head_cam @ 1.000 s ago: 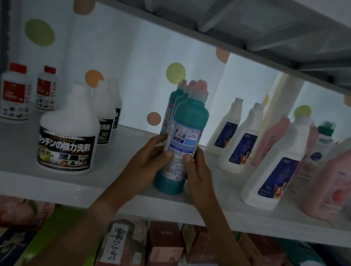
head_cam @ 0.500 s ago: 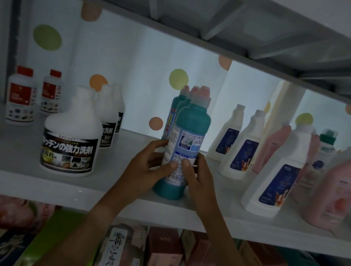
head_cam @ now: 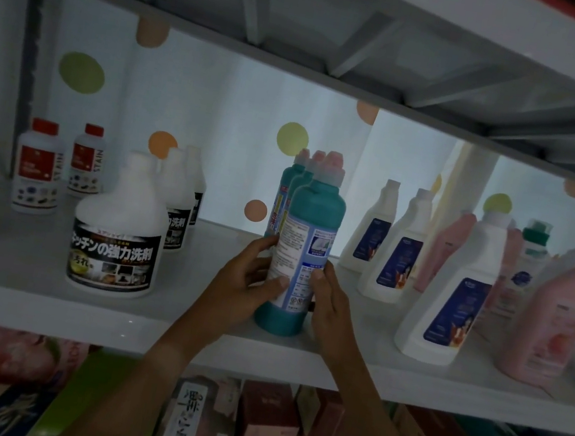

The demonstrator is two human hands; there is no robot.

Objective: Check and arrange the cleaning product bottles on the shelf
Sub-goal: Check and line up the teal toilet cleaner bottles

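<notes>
Centre of frame: I hold the upright teal bottle (head_cam: pixel 303 259) on the shelf (head_cam: pixel 34 296).
Hands: left hand (head_cam: pixel 241 286) and right hand (head_cam: pixel 332 302) grip its opposite sides, equally near.

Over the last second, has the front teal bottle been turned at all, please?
Yes. The front teal bottle has rotated on its spot: its label's picture panel swung rightward, small print now facing out, while the white jug beside it stayed put.

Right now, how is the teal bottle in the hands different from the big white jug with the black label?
The teal bottle is tall and slim; the white jug is squat and wide. The teal bottle has a pale label with small print; the white jug's label is black with big white letters. The left hand and right hand grip the teal bottle; nobody touches the white jug. Both stand upright near the shelf front.
</notes>
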